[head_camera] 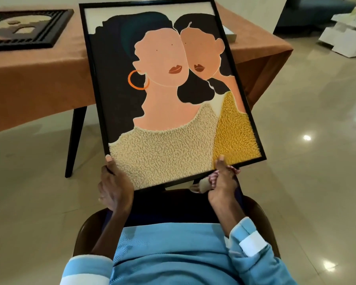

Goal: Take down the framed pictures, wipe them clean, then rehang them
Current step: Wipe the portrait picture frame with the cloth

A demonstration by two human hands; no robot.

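I sit in a chair (84, 229) with the large picture (173, 89) tilted up in front of me, its lower edge near my lap and its top over the edge of the bench (39, 83); I cannot tell whether it touches there. My left hand (114, 188) grips the bottom left corner, thumb on the front, fingers behind. My right hand (224, 182) pinches the bottom edge near the right corner, with a striped cloth (211, 179) bunched under the palm. I judge the thing stiff but awkward: broad, with a thin black frame, and its woolly front could snag or flatten, so I should hold it by the frame alone, at opposite sides. A smaller picture (27, 27) lies flat on the bench, well apart to the left.
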